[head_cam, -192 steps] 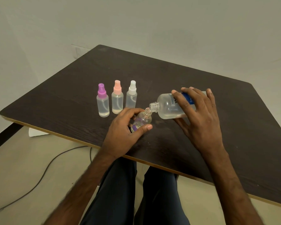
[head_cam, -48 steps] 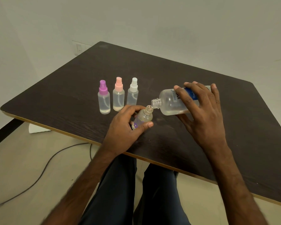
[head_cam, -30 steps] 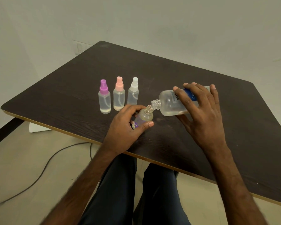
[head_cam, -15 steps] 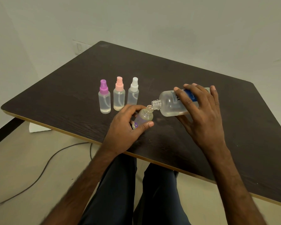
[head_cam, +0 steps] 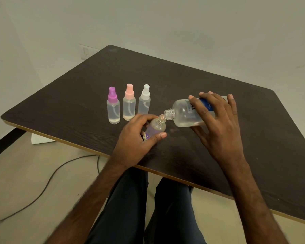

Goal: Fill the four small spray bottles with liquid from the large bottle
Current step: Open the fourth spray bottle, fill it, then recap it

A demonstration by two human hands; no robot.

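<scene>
My left hand (head_cam: 136,140) grips a small uncapped spray bottle (head_cam: 156,128), tilted, with its open neck up and to the right. My right hand (head_cam: 217,124) holds the large clear bottle (head_cam: 184,114) with a blue label almost on its side, its open mouth touching the small bottle's neck. Some liquid lies along the large bottle's lower side. Three capped small spray bottles stand in a row behind my left hand: purple cap (head_cam: 113,108), pink cap (head_cam: 129,104), white cap (head_cam: 144,101). Each holds clear liquid.
The dark wooden table (head_cam: 192,81) has its near edge just below my hands. A white wall rises behind it. A black cable (head_cam: 48,180) runs over the floor at the left. My legs are under the table's front edge.
Almost nothing has moved in the last second. Compared with 6.4 s ago, both hands and the two bottles sit slightly higher and the large bottle lies flatter.
</scene>
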